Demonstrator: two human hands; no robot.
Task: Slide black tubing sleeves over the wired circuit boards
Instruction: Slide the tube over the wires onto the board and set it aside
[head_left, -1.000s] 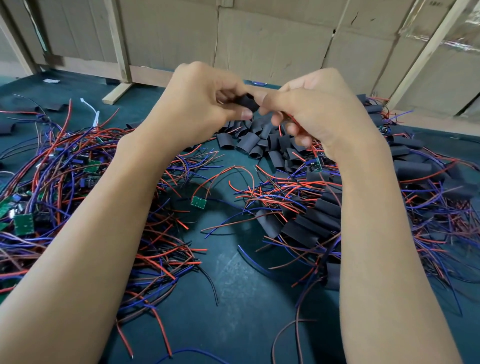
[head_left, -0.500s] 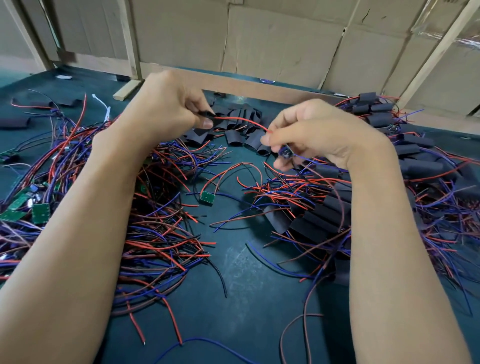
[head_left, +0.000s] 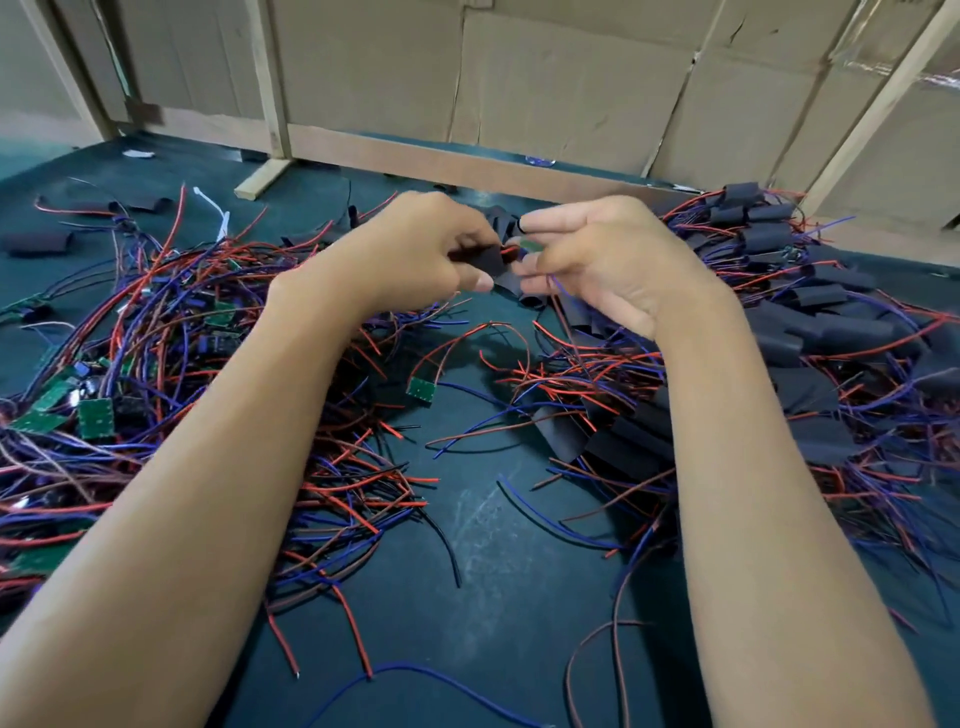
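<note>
My left hand (head_left: 415, 249) pinches a black tubing sleeve (head_left: 485, 260) just above the table's middle. Red wires run into the sleeve's right end. My right hand (head_left: 597, 260) holds a small green circuit board (head_left: 531, 244) with those wires, right beside the sleeve's mouth. The two hands almost touch. A pile of bare green boards with red and blue wires (head_left: 93, 415) lies at the left. Sleeved boards (head_left: 810, 338) are heaped at the right. Loose black sleeves (head_left: 501, 218) lie behind the hands.
A single green board (head_left: 420, 389) lies on the dark green table (head_left: 509, 597) between my forearms. Stray wires trail across the middle and front. A wooden frame with cardboard panels (head_left: 519, 93) closes the back. A white cable tie (head_left: 221, 218) lies at the back left.
The hands had drawn apart with a red wire stretched between them; now they have come together again, lower, with the sleeve at the board's wires.
</note>
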